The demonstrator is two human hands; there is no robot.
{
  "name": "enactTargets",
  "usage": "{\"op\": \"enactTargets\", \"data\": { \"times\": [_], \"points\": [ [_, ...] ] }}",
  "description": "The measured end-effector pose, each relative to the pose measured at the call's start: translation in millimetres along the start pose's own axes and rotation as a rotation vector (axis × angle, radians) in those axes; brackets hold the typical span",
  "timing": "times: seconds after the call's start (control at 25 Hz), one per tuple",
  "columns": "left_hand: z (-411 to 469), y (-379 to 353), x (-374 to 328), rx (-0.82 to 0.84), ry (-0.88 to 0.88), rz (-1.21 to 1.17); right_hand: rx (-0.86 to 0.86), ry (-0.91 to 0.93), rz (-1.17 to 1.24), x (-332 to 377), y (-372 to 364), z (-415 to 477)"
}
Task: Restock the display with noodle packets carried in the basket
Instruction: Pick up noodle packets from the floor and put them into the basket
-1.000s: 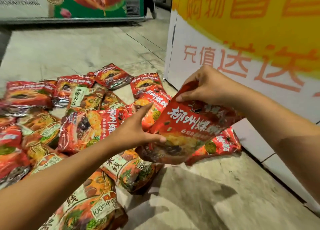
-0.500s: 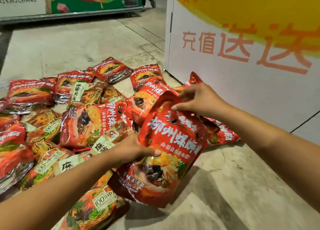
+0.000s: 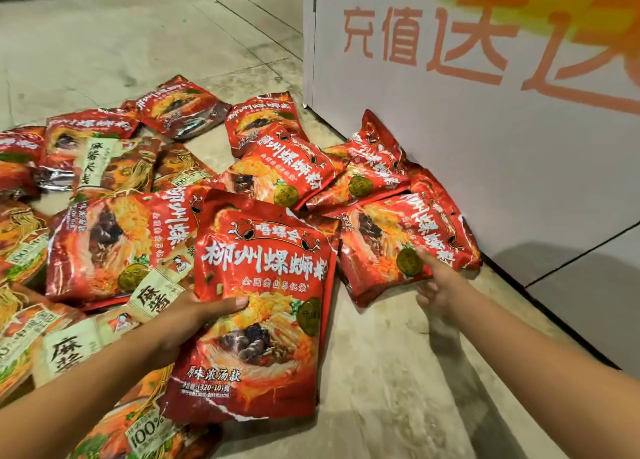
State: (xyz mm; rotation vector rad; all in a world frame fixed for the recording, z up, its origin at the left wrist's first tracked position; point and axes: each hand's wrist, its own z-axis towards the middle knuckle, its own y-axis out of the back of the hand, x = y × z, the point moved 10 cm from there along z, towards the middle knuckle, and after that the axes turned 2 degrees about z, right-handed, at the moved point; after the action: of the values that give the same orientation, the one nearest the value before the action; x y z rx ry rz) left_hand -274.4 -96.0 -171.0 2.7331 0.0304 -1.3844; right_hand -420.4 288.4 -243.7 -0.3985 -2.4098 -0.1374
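The left hand (image 3: 194,316) is being clamped round a red noodle packet (image 3: 263,278) above the floor (image 3: 381,372), the right hand (image 3: 440,285) being laid open-fingered on a second packet (image 3: 391,233); with other packets (image 3: 104,237) being left strewn, restocking is judged barely begun.

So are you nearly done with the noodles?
Not nearly. No packet looks shelved yet; no shelf or basket shows. The left hand holds one red packet, and the right hand touches another packet by the white panel. The big heap of packets on the floor is left.
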Motion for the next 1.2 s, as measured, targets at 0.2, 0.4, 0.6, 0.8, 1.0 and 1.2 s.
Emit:
{"op": "enactTargets", "data": {
  "times": [0.2, 0.4, 0.6, 0.8, 1.0, 1.2],
  "points": [
    [-3.9, -6.2, -5.2, 0.039, 0.012, -0.037, -0.041, 0.032, 0.235, -3.5, -6.1, 53.8],
    [2.3, -0.5, 0.5, 0.055, -0.021, -0.035, 0.086, 0.047, 0.347, 9.1, -33.4, 15.7],
    [-4.1, -3.4, 5.3, 0.057, 0.040, -0.112, 0.158, 0.128, 0.302, 19.8, -57.4, -19.8],
    [-11.0, 22.5, 8.6, 0.031, 0.004, -0.148, 0.182, 0.442, 0.010, 72.6, -56.6, -75.9],
    [-24.7, 46.6, -19.6, 0.010, -0.036, -0.134, 0.521, 0.373, -0.375, 67.2, -72.0, -103.0],
    [-23.9, 59.1, -1.4, -0.008, 0.036, -0.189, 0.706, 0.135, -0.525, 10.6, -82.9, -98.6]
  ]
}}
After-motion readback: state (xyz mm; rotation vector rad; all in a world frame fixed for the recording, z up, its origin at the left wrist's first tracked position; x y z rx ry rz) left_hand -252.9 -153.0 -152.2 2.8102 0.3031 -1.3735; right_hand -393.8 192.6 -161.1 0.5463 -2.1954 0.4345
